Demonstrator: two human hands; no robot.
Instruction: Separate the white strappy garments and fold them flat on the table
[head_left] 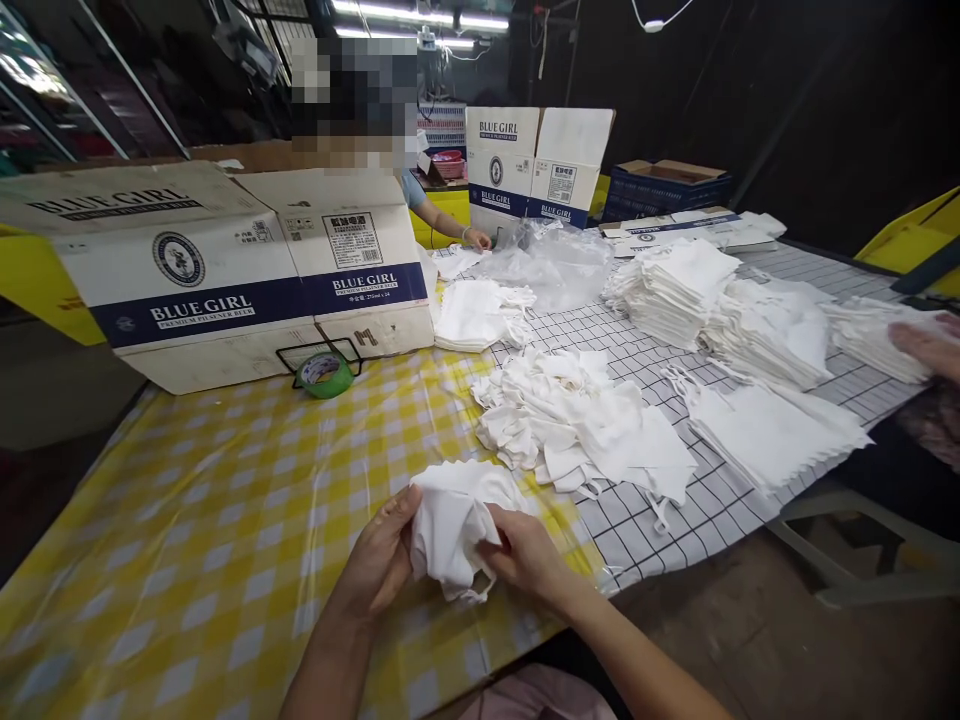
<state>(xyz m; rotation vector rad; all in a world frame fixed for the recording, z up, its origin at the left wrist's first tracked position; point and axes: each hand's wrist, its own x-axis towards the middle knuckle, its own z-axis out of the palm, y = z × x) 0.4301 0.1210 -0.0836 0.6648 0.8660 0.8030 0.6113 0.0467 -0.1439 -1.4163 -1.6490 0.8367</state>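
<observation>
In the head view, a bunched white cloth piece (448, 530) with a ruffled upper edge is held just above the near edge of the table. My left hand (384, 550) grips its left side, thumb on top. On the other side, the fingers of my right hand (529, 555) are closed on a fold, their tips partly hidden in the fabric. A loose heap of similar white cloth pieces (577, 410), with thin cords or loops showing at some edges, lies beyond my right hand.
Neat white cloth stacks (772, 430) line the right side. A co-worker's hand (930, 345) rests by them; another person's hand (478, 238) is at the back. Green tape roll (341, 378) lies before a printed carton (262, 270). Clear plastic (555, 260) sits behind the heap.
</observation>
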